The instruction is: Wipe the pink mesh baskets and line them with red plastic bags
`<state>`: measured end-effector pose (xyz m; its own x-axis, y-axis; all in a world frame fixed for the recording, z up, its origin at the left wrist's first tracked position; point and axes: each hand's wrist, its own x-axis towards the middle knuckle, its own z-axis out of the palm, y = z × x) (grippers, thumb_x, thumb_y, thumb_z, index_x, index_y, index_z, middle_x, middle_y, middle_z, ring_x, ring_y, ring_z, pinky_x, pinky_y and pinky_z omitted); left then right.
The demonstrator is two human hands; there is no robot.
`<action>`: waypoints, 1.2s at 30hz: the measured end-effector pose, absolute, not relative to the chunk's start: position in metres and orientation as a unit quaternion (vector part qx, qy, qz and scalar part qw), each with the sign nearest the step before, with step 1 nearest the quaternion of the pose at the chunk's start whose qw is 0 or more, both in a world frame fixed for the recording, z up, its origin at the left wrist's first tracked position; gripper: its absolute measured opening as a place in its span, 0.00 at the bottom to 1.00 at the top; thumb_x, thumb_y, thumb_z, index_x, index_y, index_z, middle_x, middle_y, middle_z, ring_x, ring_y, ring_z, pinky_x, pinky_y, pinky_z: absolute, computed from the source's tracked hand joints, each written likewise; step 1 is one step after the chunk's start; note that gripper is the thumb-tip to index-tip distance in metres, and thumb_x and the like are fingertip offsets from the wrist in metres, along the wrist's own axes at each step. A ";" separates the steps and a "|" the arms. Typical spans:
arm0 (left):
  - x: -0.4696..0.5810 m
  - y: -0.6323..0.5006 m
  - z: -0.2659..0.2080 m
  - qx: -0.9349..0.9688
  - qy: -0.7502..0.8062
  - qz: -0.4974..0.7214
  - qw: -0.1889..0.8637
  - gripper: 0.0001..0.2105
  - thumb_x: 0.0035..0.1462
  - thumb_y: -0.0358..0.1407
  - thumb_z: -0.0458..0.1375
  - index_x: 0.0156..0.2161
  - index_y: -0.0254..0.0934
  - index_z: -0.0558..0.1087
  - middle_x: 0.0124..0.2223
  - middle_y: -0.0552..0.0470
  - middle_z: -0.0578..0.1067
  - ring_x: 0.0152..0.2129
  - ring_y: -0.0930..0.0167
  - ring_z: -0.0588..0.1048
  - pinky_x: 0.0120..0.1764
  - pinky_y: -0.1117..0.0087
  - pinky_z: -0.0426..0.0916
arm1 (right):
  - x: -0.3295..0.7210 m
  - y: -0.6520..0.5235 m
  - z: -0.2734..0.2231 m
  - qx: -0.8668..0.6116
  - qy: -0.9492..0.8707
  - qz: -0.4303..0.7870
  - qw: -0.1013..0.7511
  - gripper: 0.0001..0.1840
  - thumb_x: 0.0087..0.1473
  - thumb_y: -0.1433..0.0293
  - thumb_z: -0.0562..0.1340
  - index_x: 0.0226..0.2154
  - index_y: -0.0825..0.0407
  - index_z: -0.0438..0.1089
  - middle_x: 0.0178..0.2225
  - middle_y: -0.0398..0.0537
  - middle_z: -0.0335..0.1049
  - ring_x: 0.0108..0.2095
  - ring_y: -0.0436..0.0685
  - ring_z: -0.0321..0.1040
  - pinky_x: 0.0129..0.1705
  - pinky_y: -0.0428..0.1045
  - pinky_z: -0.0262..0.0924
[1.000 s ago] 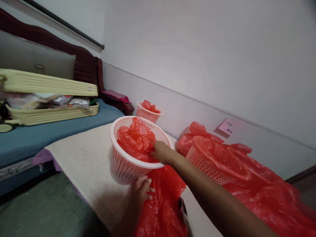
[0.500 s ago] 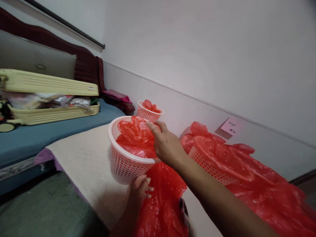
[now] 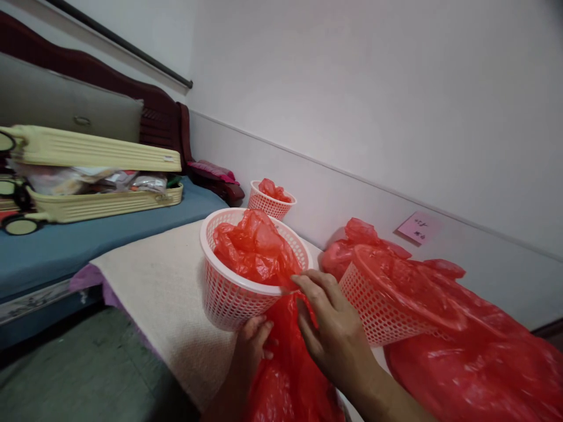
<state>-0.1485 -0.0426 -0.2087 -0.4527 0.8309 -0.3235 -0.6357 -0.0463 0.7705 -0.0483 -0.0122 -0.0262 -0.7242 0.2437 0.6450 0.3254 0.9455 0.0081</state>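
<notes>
A white perforated plastic basket (image 3: 233,299) stands on the pale cloth in front of me, with a crumpled red plastic bag (image 3: 257,243) inside it. My right hand (image 3: 336,325) is at the basket's near right rim. Its fingertips touch the red film there, and the thumb is spread away from the fingers. Low beside the basket, my left hand (image 3: 251,346) has its fingers curled at the edge of another red plastic bag (image 3: 292,375), which hangs below the rim. Part of the left fingers is hidden by the film.
Another perforated basket (image 3: 369,308), covered with red plastic, tilts at the right beside heaped red bags (image 3: 475,363). A smaller-looking basket (image 3: 264,205) stands by the wall. A pink note (image 3: 417,228) is on the wall. On the left, an open yellow suitcase (image 3: 105,202) lies on the blue bed (image 3: 206,196).
My right hand has moved from over the basket's opening down and right to its rim, with the fingers opening out. The red plastic inside shows more fully. My left hand stays low by the basket.
</notes>
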 end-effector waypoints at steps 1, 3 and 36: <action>-0.149 -0.043 -0.209 0.109 0.463 0.716 0.511 0.18 0.47 0.43 0.64 0.42 0.36 0.71 0.40 0.44 0.77 0.24 0.70 0.75 0.20 0.73 0.64 | -0.044 -0.008 -0.030 -0.162 -0.919 -0.056 0.355 0.25 0.56 0.78 0.53 0.55 0.47 0.59 0.47 0.55 0.66 0.48 0.61 0.67 0.48 0.56 0.66; -0.149 -0.043 -0.209 0.110 0.468 0.716 0.506 0.19 0.47 0.43 0.64 0.43 0.35 0.70 0.42 0.44 0.76 0.24 0.72 0.75 0.19 0.74 0.64 | -0.039 0.003 -0.037 -0.208 -0.909 -0.025 0.360 0.22 0.58 0.76 0.54 0.55 0.47 0.59 0.41 0.52 0.69 0.42 0.59 0.70 0.44 0.55 0.67; -0.184 -0.039 -0.225 0.047 0.459 0.709 0.532 0.25 0.41 0.44 0.64 0.43 0.33 0.65 0.43 0.42 0.74 0.22 0.73 0.74 0.19 0.73 0.61 | -0.257 0.162 -0.074 -0.371 -0.825 0.184 0.385 0.14 0.44 0.60 0.63 0.33 0.49 0.65 0.29 0.42 0.71 0.31 0.56 0.68 0.37 0.49 0.61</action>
